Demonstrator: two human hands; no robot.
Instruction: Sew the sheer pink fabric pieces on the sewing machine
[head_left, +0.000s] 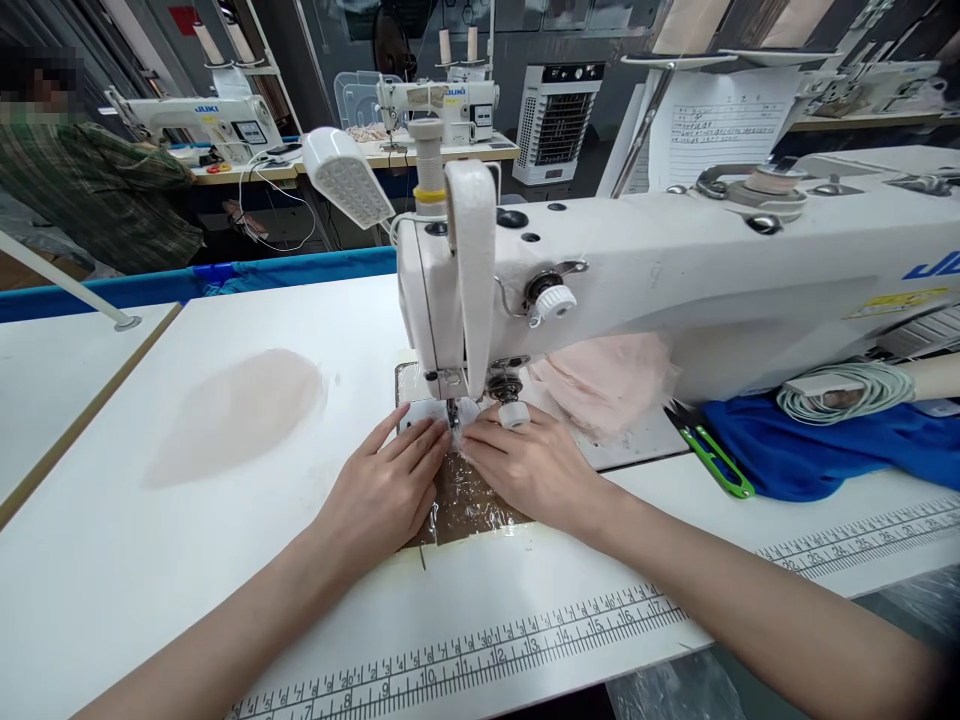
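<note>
My left hand (386,487) lies palm down at the left of the needle area of a white sewing machine (637,260), fingers together on thin pale fabric (427,411). From the right, my right hand (529,462) presses on the same fabric beside the presser foot (453,412), its fingers closed together. Most of that fabric is hidden beneath my fingers. Behind my right hand, a crumpled heap of sheer pink fabric (611,380) rests under the machine arm. A single sheer pink piece (240,415) is spread flat on the white table at the left.
Green thread snips (716,460) sit beside blue cloth (817,445) and a coiled pale cord (844,390) at the right. A printed ruler (480,665) runs along the table's front edge. A lamp (346,180) hangs left of the machine head. A person in a plaid shirt (97,195) is behind, left.
</note>
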